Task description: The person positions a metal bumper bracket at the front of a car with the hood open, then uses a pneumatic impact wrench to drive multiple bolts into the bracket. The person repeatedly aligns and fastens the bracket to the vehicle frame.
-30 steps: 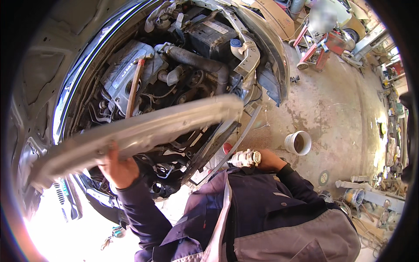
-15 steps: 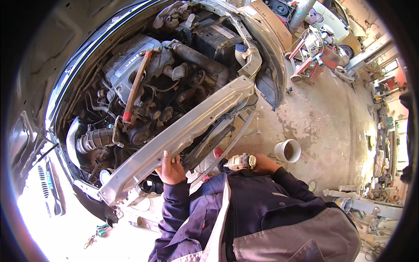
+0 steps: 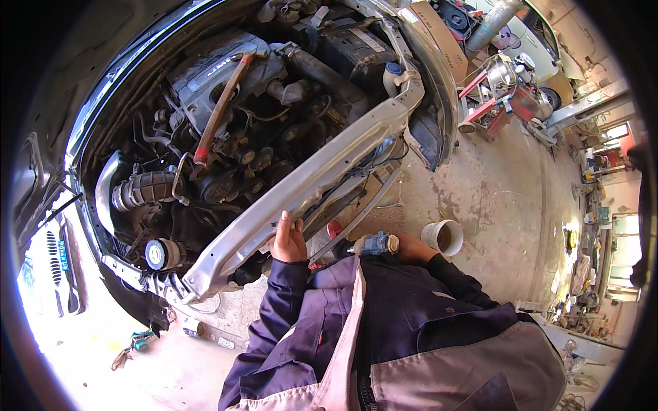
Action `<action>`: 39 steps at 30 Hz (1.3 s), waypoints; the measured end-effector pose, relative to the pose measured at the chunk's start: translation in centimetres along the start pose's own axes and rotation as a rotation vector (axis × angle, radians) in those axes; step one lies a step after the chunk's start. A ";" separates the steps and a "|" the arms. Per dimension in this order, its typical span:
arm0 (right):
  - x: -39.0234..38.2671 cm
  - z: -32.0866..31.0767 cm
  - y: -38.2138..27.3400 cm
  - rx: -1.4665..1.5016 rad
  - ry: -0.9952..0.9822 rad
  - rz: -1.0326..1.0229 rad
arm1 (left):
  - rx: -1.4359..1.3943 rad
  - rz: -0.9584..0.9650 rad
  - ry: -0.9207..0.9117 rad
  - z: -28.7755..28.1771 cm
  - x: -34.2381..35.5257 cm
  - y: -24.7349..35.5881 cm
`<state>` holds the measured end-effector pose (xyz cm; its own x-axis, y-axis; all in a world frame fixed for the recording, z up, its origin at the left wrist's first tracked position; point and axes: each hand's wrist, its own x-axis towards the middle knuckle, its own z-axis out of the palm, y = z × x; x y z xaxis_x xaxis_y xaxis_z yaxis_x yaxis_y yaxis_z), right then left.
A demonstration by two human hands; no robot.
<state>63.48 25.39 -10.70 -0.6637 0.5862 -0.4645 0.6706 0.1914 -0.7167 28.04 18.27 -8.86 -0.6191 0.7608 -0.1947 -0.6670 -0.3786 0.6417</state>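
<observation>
A long silver metal crossbeam (image 3: 315, 168) lies diagonally across the front of an open engine bay (image 3: 267, 157), its ends over the body frame at both sides. My left hand (image 3: 288, 240) grips the beam near its lower left part, fingers curled on it. My right hand (image 3: 411, 250), low beside my body, is closed on a power tool (image 3: 373, 244) with a round head. A long-handled hammer (image 3: 223, 109) with red at the handle's end rests on the engine cover (image 3: 192, 82).
A white bucket (image 3: 442, 236) stands on the floor right of my right hand. A red wheeled rack (image 3: 493, 103) and cardboard box (image 3: 439, 34) stand at upper right. The raised hood (image 3: 41, 157) is at left. A loose grille (image 3: 62, 267) and teal tool (image 3: 140, 340) lie lower left.
The crossbeam, blurred and swinging a second ago, has moved right and down with my left hand onto the front frame. The power tool stays in my right hand.
</observation>
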 end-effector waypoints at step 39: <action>7.2 -5.7 4.0 0.067 -0.163 0.006 | 0.205 -0.390 0.010 -3.3 0.1 -0.9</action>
<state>63.31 34.89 -13.96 -0.7086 0.4509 -0.5427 0.6543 0.1321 -0.7446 27.22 16.93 -11.90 -0.3422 0.8204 -0.4582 -0.7560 0.0492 0.6527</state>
